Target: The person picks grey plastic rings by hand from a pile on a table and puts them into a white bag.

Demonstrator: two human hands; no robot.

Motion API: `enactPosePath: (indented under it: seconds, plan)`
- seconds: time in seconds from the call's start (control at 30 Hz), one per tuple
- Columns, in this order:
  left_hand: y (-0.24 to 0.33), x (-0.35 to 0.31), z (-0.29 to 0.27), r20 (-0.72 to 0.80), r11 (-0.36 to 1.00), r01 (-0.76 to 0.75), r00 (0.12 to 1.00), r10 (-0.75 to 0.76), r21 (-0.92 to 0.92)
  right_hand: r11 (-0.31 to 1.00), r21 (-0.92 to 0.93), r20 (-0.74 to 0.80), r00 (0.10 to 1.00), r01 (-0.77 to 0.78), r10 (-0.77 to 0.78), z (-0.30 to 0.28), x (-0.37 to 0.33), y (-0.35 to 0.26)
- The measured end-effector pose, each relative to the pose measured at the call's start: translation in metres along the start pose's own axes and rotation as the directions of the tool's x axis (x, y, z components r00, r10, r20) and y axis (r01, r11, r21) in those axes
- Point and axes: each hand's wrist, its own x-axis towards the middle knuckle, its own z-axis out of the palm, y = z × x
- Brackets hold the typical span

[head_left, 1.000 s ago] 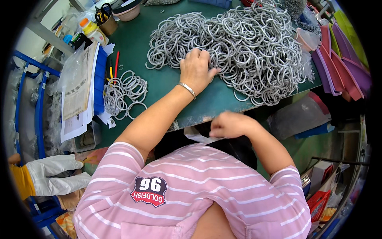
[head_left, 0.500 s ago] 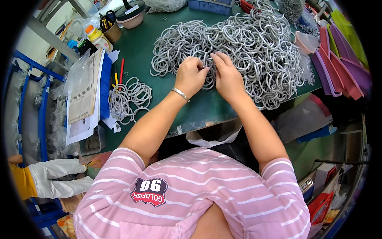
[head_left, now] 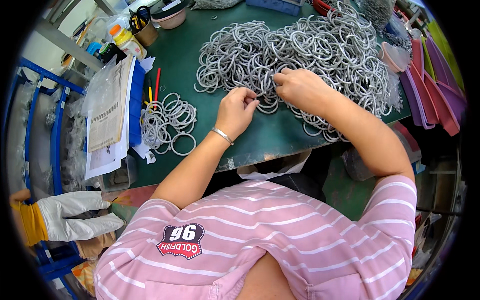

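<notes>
A big heap of grey metal rings (head_left: 320,50) covers the far side of the green table (head_left: 265,142). My left hand (head_left: 237,111), with a thin bracelet on the wrist, sits at the heap's near edge, fingers pinched on a grey ring. Just to its right, my right hand (head_left: 300,90) is closed on rings at the same edge of the heap. A small separate bunch of grey rings (head_left: 167,122) lies on the table, left of my left hand.
Papers on a blue tray (head_left: 112,110) lie at the left, with a red pen (head_left: 157,84), a yellow-capped bottle (head_left: 127,42), a cup with scissors (head_left: 142,25) and a bowl (head_left: 170,17). Purple and pink sheets (head_left: 432,85) are stacked right. Another person's white-gloved hand (head_left: 75,216) is at lower left.
My right hand has come up from the table's front edge to the heap beside my left hand. Both hands now pinch rings at the heap's near edge.
</notes>
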Motion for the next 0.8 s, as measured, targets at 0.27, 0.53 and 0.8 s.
enactPosePath:
  seconds: [0.27,0.53,0.8]
  plan:
    - [-0.007,-0.001,0.006,0.022,0.992,-0.066,0.998,0.064,0.112,0.959,0.232,-0.056,0.981,-0.166,0.184,0.000,0.015,0.041]
    - [0.000,0.011,0.010,-0.104,0.938,-0.302,0.941,0.322,0.170,0.945,-0.312,-0.043,0.995,-0.094,0.085,0.000,0.002,-0.024]
    - [0.008,0.062,-0.035,0.007,0.836,-0.509,0.855,0.519,0.203,0.999,0.034,-0.056,0.998,0.029,-0.027,-0.009,0.024,0.029]
